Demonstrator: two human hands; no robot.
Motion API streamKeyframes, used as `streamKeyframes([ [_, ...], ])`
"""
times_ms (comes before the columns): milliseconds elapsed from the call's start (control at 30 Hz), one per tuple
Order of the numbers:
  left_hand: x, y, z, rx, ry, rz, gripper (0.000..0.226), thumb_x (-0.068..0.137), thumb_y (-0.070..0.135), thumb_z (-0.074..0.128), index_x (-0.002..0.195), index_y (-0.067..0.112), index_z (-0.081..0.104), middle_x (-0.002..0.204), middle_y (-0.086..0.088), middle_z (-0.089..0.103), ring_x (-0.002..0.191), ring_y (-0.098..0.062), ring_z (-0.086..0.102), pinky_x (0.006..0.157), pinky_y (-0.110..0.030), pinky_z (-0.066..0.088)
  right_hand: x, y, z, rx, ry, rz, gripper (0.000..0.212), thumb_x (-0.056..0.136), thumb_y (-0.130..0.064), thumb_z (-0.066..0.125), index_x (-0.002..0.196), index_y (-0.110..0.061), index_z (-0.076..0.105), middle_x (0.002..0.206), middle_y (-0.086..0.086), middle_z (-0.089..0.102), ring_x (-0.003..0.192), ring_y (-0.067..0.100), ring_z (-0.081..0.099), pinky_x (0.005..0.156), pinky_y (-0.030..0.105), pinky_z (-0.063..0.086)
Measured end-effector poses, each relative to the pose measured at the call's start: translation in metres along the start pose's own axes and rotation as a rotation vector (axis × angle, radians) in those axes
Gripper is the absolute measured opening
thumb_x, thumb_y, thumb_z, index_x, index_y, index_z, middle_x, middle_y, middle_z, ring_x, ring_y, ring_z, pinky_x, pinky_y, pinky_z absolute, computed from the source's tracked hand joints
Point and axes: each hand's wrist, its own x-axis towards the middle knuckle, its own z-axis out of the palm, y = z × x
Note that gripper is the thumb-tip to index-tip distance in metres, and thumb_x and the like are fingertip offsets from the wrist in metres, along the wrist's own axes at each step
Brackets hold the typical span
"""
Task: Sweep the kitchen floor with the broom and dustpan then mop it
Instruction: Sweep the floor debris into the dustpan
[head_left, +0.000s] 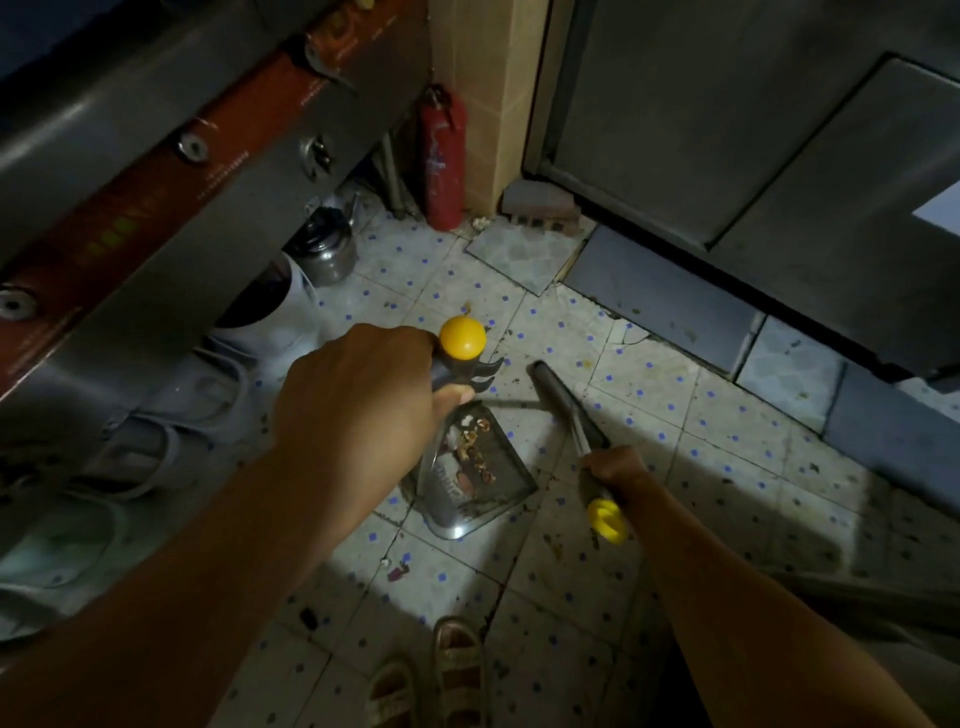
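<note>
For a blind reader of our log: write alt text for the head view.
A person's left hand grips the dustpan handle and the right hand grips the broom handle. The metal dustpan holds swept scraps on a dirty blue-dotted tile floor, near a red fire extinguisher.

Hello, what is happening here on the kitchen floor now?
A person is sweeping. The left hand grips the dark handle with a yellow ball end of a shiny metal dustpan, which sits on the blue-dotted tiled floor and already holds brown scraps. The right hand grips the broom's yellow-capped metal handle. Some crumbs remain; no mop is visible.
</note>
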Motion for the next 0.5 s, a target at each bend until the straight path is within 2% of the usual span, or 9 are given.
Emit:
streamKeyframes([
  [67,-0.005,-0.003,0.000,-0.004,0.023,-0.007,0.043,0.084,0.054,0.056,0.062,0.027,0.031,0.057,0.010,0.033,0.052,-0.004,0.031,0.045,-0.021,0.020,-0.009,0.000,0.014,0.010,-0.022,0.012,0.028,0.092,-0.007,0.057,0.114,0.010,0.056,0.105,0.018,0.058,0.091,0.027,0.057,0.066,0.031,0.049],
  [167,-0.016,-0.011,-0.001,0.006,0.063,-0.026,0.040,0.084,0.054,0.058,0.067,0.026,0.035,0.056,0.012,0.030,0.055,-0.009,0.033,0.045,-0.019,0.020,-0.019,0.002,0.035,0.001,-0.099,0.012,0.032,0.090,-0.010,0.060,0.116,0.008,0.054,0.114,0.019,0.058,0.090,0.024,0.056,0.058,0.026,0.050],
  [267,-0.029,-0.025,-0.001,-0.009,0.044,-0.054,0.045,0.082,0.055,0.057,0.060,0.027,0.031,0.055,0.010,0.032,0.057,-0.011,0.043,0.047,-0.023,0.027,-0.039,0.001,0.050,-0.046,-0.174,-0.040,0.024,0.093,-0.008,0.056,0.108,0.011,0.057,0.103,0.017,0.056,0.084,0.020,0.051,0.053,0.015,0.044],
  [300,-0.034,-0.031,-0.001,-0.033,0.039,-0.063,0.043,0.081,0.054,0.059,0.060,0.027,0.033,0.055,0.009,0.035,0.061,-0.014,0.050,0.052,-0.024,0.034,-0.046,0.001,0.054,-0.053,-0.196,-0.056,0.026,0.093,-0.010,0.055,0.112,0.008,0.057,0.101,0.013,0.054,0.085,0.019,0.050,0.057,0.015,0.043],
  [367,-0.045,-0.041,-0.003,-0.069,0.048,-0.085,0.036,0.081,0.054,0.061,0.066,0.028,0.042,0.058,0.008,0.041,0.066,-0.018,0.056,0.060,-0.028,0.044,-0.059,0.002,0.065,-0.034,-0.239,-0.066,0.033,0.092,-0.012,0.054,0.120,0.004,0.056,0.101,0.010,0.052,0.090,0.019,0.050,0.072,0.025,0.044],
  [500,-0.075,-0.063,-0.015,-0.001,0.057,-0.140,0.033,0.083,0.057,0.057,0.072,0.027,0.049,0.058,0.008,0.039,0.063,-0.014,0.046,0.057,-0.024,0.034,-0.089,0.006,0.099,-0.037,-0.285,-0.061,0.039,0.090,-0.016,0.054,0.124,0.003,0.057,0.102,0.011,0.057,0.090,0.022,0.054,0.089,0.037,0.051],
])
